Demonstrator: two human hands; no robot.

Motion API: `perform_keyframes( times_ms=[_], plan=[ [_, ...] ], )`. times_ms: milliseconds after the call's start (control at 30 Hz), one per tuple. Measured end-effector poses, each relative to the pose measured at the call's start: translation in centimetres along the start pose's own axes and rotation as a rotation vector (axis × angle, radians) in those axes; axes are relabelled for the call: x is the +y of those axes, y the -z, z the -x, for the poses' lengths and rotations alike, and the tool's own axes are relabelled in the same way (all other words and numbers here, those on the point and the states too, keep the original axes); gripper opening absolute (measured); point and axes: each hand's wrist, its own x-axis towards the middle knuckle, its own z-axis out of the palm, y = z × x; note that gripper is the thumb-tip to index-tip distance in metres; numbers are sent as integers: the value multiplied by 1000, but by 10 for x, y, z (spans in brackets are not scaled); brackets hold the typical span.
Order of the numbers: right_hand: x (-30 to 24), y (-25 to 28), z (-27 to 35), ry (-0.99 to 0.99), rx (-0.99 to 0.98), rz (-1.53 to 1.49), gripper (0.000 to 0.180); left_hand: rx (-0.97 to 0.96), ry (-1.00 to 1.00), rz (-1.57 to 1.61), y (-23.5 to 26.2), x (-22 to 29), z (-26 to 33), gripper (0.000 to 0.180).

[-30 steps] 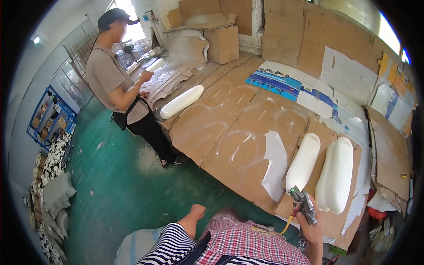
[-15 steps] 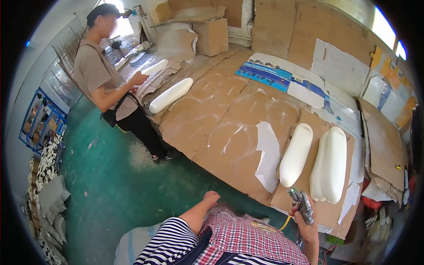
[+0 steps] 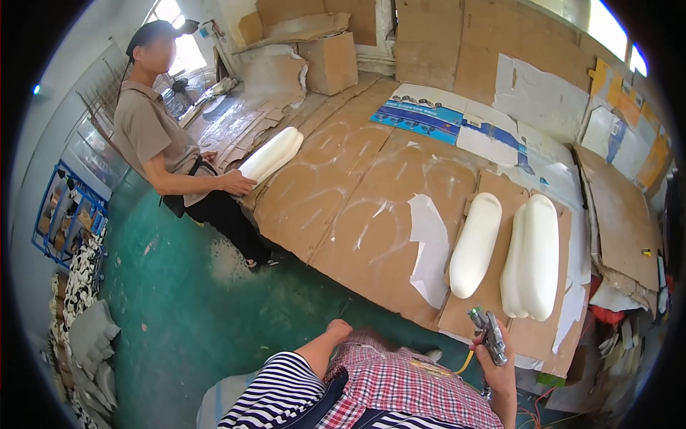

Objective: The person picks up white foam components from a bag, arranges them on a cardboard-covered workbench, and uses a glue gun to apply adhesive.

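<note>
My right hand (image 3: 494, 361) is closed round a metal spray gun (image 3: 490, 336) with a greenish nozzle and a yellow hose (image 3: 466, 363). The gun is just off the near table edge, below a long, rounded white piece (image 3: 475, 247) that looks like moulded foam. To the right of that piece, two similar white pieces (image 3: 532, 257) lie side by side, touching. My left hand (image 3: 339, 329) hangs in front of my checked apron (image 3: 400, 379), fingers curled, with nothing visible in it. It is apart from the table.
A cardboard-covered table (image 3: 343, 214) stretches ahead, with a torn white sheet (image 3: 427, 250) on it. At the far left stands a co-worker (image 3: 161, 136), a hand on white pieces (image 3: 271, 154). Cardboard sheets (image 3: 429, 43) line the back. A blue rack (image 3: 68, 214) stands left on the green floor.
The co-worker has set the white piece they held down beside the one at the table's left edge. My hands and the spray gun stay nearly in place; the view has shifted slightly.
</note>
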Motion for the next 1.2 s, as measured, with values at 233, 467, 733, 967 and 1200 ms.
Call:
perform_keyframes(
  times_ms=[233, 467, 733, 967, 1200],
  plan=[
    [3, 0, -3, 2, -14, 29, 55, -1, 77, 55, 10, 6, 0, 22],
    [3, -7, -8, -5, -34, 26, 54, -31, -7, 112, 0, 39, 6, 19],
    [8, -5, -4, -24, -22, 21, 55, -54, -33, 80, -7, 39, 0, 24],
    [11, -4, -2, -24, -1, 46, 55, -65, -5, 60, 0, 34, 0, 22],
    [6, -7, -6, -48, -17, 71, 55, -47, 9, 86, -3, 30, 4, 20]
  ],
)
